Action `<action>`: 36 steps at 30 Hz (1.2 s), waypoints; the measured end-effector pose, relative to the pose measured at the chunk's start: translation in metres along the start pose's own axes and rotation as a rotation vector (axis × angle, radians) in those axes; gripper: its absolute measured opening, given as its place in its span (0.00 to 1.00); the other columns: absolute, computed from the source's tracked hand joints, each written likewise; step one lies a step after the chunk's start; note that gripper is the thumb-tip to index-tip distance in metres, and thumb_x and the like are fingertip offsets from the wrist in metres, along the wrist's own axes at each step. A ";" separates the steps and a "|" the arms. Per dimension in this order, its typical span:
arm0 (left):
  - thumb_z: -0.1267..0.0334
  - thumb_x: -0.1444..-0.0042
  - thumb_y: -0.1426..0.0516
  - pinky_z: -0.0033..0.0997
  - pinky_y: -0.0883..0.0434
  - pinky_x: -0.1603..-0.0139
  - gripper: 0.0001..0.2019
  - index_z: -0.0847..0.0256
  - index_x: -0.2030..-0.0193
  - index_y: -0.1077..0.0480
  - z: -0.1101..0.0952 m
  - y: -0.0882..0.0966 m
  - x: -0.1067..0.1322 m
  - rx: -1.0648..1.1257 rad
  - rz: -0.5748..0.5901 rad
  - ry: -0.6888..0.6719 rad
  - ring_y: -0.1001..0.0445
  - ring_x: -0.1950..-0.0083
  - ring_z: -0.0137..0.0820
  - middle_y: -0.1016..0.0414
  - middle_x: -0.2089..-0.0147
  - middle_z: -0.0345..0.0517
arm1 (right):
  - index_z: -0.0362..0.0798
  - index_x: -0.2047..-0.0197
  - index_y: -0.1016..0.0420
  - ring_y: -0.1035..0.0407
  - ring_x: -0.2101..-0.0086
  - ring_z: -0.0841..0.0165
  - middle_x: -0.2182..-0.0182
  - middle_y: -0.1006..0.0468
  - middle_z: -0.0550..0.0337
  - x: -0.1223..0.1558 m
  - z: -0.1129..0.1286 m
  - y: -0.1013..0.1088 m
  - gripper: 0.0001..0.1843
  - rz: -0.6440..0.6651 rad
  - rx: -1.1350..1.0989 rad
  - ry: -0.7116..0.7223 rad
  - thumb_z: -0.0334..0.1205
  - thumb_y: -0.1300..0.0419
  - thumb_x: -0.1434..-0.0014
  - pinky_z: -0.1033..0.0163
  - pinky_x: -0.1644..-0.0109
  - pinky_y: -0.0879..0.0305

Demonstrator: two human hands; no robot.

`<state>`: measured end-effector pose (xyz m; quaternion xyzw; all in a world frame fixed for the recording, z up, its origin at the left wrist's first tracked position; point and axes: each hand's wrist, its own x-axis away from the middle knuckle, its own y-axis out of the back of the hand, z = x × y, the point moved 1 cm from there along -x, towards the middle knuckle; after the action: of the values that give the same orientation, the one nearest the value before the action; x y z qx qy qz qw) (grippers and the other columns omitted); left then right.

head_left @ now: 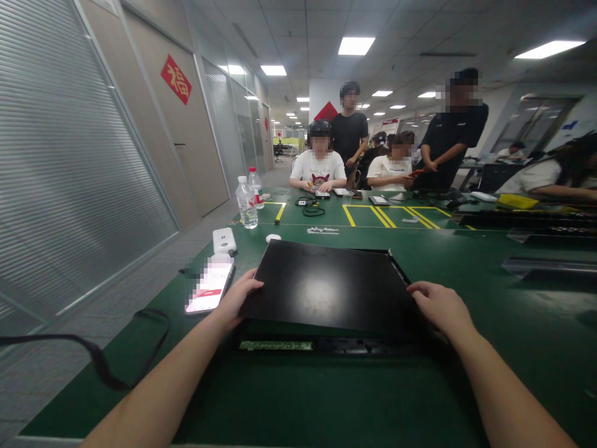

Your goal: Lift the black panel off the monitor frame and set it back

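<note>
A flat black screen panel (321,286) with a soft light reflection lies tilted in front of me, its near edge raised off the black frame (364,346) beneath. Along the frame's near side shows a narrow green circuit board (275,345). My left hand (240,295) holds the panel's left edge, thumb on top and fingers hidden under it. At the opposite side my right hand (441,305) is closed at the right edge, its thumb near the corner; the fingertips beneath are hidden.
On the green table (349,404), a lit phone (212,286), a white device (224,241) and water bottles (247,202) stand left. A black strap (97,361) crosses the left edge. Dark strips (550,267) lie right. Several people sit or stand beyond, near a coiled cable (312,210).
</note>
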<state>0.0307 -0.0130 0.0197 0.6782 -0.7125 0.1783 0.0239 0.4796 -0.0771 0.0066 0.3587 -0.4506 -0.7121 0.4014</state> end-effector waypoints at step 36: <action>0.71 0.57 0.39 0.34 0.23 0.69 0.31 0.55 0.41 0.29 0.002 -0.001 -0.002 -0.030 -0.001 -0.010 0.19 0.69 0.39 0.18 0.65 0.43 | 0.53 0.63 0.14 0.25 0.66 0.60 0.68 0.16 0.58 -0.007 -0.011 0.000 0.16 -0.021 -0.255 -0.056 0.42 0.44 0.48 0.59 0.63 0.36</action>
<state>0.0321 -0.0115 0.0172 0.6790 -0.7149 0.1640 0.0306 0.4918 -0.0742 0.0041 0.2895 -0.3637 -0.7775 0.4235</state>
